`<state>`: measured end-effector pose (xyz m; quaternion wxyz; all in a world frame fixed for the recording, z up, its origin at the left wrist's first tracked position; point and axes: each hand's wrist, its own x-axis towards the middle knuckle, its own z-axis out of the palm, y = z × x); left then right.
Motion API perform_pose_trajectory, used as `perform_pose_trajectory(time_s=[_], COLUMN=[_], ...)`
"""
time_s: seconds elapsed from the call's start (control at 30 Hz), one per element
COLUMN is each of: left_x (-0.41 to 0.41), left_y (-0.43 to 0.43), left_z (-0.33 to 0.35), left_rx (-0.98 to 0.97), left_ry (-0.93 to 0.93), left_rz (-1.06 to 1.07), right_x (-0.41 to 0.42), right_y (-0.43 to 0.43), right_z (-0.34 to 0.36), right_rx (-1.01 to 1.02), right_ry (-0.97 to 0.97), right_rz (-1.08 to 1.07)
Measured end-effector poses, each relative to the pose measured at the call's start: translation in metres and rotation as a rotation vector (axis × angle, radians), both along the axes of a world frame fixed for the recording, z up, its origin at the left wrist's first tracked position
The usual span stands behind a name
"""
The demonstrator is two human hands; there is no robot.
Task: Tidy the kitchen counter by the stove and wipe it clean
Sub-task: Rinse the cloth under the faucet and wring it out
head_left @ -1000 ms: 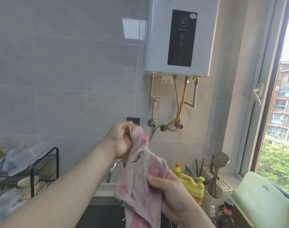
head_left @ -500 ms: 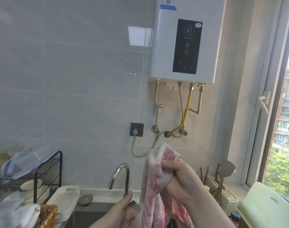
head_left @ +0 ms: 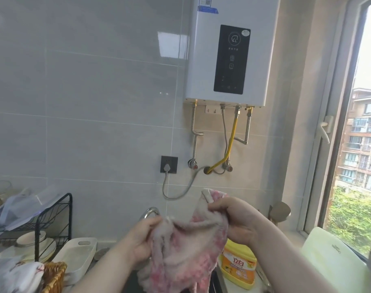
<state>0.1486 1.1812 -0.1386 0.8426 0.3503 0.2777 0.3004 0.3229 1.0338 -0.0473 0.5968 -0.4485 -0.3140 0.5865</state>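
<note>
A: What have the hands got?

B: The left hand and right hand are each closed on a top edge of the pink cloth, low centre of the frame.

A: Why apart like that?

B: Probably to spread it open above the sink, beside the yellow detergent bottle, before wiping.

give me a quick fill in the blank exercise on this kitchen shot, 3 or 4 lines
1. Both hands, left hand and right hand, hold a pink and white ____.
2. The hose under the water heater coloured ____ runs into the wall.
3. The plug sits in a ____ wall socket.

Missing words: cloth; yellow; black
</note>
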Motion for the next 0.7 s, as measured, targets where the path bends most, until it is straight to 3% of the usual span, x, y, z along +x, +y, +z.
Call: perform_pose_trajectory(time_s=[0.1, 0.17, 0.23, 0.33, 0.43, 0.57, 0.7], left_x=[-0.004, -0.008, -0.007, 0.001, 0.006, 0.009, 0.015], left_y=[0.015, 0.015, 0.011, 0.005, -0.008, -0.005, -0.013], left_z=[0.016, 0.025, 0.033, 0.029, 0.034, 0.039, 0.05], left_rx=[0.103, 0.095, 0.014, -0.034, 0.097, 0.299, 0.374], left_ry=[-0.225, -0.269, -0.204, 0.085, 0.182, 0.098, 0.23], left_rz=[0.218, 0.232, 0.137, -0.065, -0.328, -0.27, -0.28], right_x=[0.012, 0.019, 0.025, 0.03, 0.033, 0.037, 0.043], right_y=[-0.003, -0.004, -0.003, 0.001, 0.004, 0.002, 0.005], right_z=[0.008, 0.013, 0.017, 0.023, 0.031, 0.042, 0.051], right_rx=[-0.034, -0.011, 0.012, -0.002, -0.038, -0.078, -0.069], right_ry=[-0.076, -0.082, -0.07, -0.106, -0.179, -0.226, -0.242], right_rz=[0.003, -0.017, -0.048, -0.047, -0.089, -0.14, -0.171])
